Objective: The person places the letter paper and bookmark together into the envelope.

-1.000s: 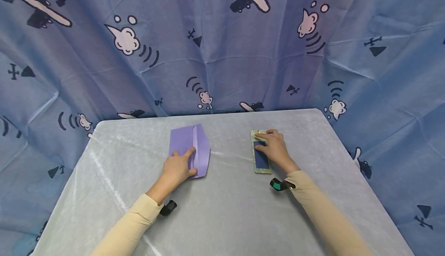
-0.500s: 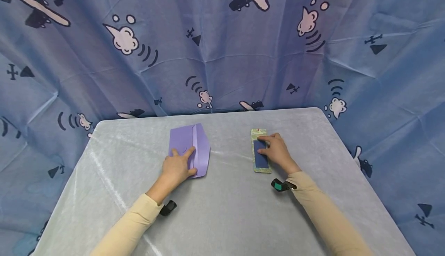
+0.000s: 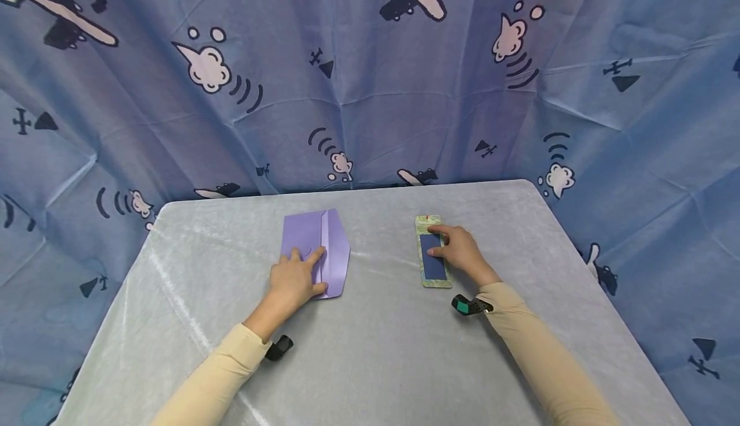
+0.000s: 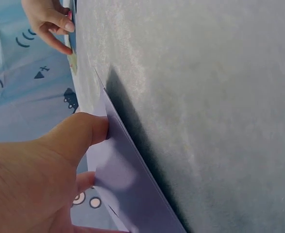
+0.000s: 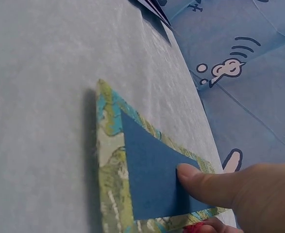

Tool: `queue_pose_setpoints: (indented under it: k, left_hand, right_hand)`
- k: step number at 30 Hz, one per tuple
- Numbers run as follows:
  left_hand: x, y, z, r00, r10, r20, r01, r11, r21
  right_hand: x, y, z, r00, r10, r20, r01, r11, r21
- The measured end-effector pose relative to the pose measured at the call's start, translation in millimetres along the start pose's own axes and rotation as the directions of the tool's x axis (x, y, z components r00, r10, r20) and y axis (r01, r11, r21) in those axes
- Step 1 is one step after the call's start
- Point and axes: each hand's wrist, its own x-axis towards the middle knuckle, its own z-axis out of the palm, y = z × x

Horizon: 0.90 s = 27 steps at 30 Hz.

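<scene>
A purple envelope (image 3: pixel 303 230) lies on the table, its unfolded flap (image 3: pixel 338 252) pointing right. My left hand (image 3: pixel 291 281) rests on it with fingers spread and the thumb near the flap's fold; the left wrist view shows the thumb against the purple paper. Further right is a narrow card like a bookmark (image 3: pixel 426 224), with a green patterned border and a dark blue panel (image 5: pixel 149 179). My right hand (image 3: pixel 462 249) touches it from the right, thumb on the panel and index finger towards the upper border. Something red (image 5: pixel 194 227) shows by its fingertips, mostly hidden.
A grey cloth-covered table (image 3: pixel 381 349) carries both paper things, with bare surface between them. A blue curtain (image 3: pixel 370 79) printed with airplanes hangs behind the table's far edge. Black wrist devices (image 3: pixel 280 347) sit by the sleeves.
Over the last second my right hand has shifted slightly down along the card, uncovering more of its upper border. My left hand stays on the envelope.
</scene>
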Motion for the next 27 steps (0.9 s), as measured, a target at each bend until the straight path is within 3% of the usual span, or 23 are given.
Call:
queue_pose_setpoints:
  k: [11,27]
  left_hand:
    - [1.1,-3.2,3.8,0.993,0.087,-0.074,-0.086,0.996,0.018]
    - [3.1,-5.5,5.2,0.994,0.091,-0.065,-0.095,0.993,-0.062]
  right_hand:
    - [1.8,2.1,0.9,1.000,-0.002,0.008,0.002,1.000,-0.006]
    - [2.5,3.7,0.9,1.000,-0.010,0.008,0.010,1.000,0.001]
